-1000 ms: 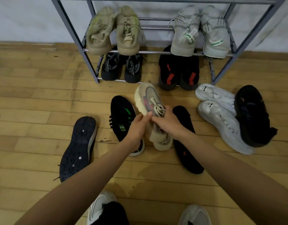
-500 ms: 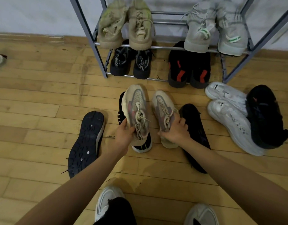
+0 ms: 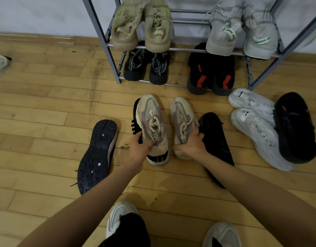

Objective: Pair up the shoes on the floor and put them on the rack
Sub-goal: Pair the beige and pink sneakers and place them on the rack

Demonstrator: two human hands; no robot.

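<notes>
My left hand [image 3: 140, 150] grips the heel of a beige knit shoe [image 3: 151, 118]. My right hand [image 3: 192, 145] grips the heel of its matching beige shoe [image 3: 181, 116]. Both shoes point toes toward the grey metal rack [image 3: 103, 41], side by side with a small gap between them. Under the left shoe lies a black shoe with a white sole [image 3: 157, 158]. A black shoe [image 3: 216, 139] lies right of my right hand. A dark shoe lies sole-up [image 3: 98, 155] at the left. Two white shoes [image 3: 255, 125] and a black shoe [image 3: 294, 129] lie at the right.
The rack holds an olive pair [image 3: 141, 25] and a grey pair [image 3: 242, 31] on the upper bar shelf, and two black pairs [image 3: 210, 73] below. My own feet in white shoes [image 3: 121, 216] stand at the bottom. A pale shoe [image 3: 0, 63] lies at the far left edge.
The two beige shoes were held together as one bundle; my hands have since drawn apart, each with one shoe, and now hold them side by side, toes toward the rack.
</notes>
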